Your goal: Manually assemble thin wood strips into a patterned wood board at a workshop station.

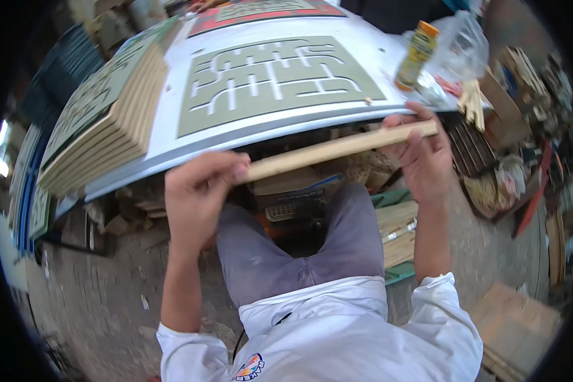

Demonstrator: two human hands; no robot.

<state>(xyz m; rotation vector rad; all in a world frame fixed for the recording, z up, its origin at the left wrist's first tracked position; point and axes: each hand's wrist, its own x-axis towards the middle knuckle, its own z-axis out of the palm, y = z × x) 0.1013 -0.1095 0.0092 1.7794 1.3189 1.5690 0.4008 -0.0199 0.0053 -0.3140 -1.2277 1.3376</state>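
A thin, pale wooden strip (328,151) spans the gap between my hands, above my lap and just in front of the table's near edge. My left hand (200,188) pinches its left end between thumb and fingers. Around its right end, slightly higher, the fingers of my right hand (423,149) are closed. Beyond the strip, a grey-green board (274,79) with white branching slots lies flat on the white table (165,121).
Left on the table rises a stack of similar boards (118,121) with layered wooden edges. At the right stand a yellow bottle with an orange cap (417,54) and a clear plastic bag (461,48). Wood pieces (398,235) lie beside my leg; a cardboard box (512,325) sits lower right.
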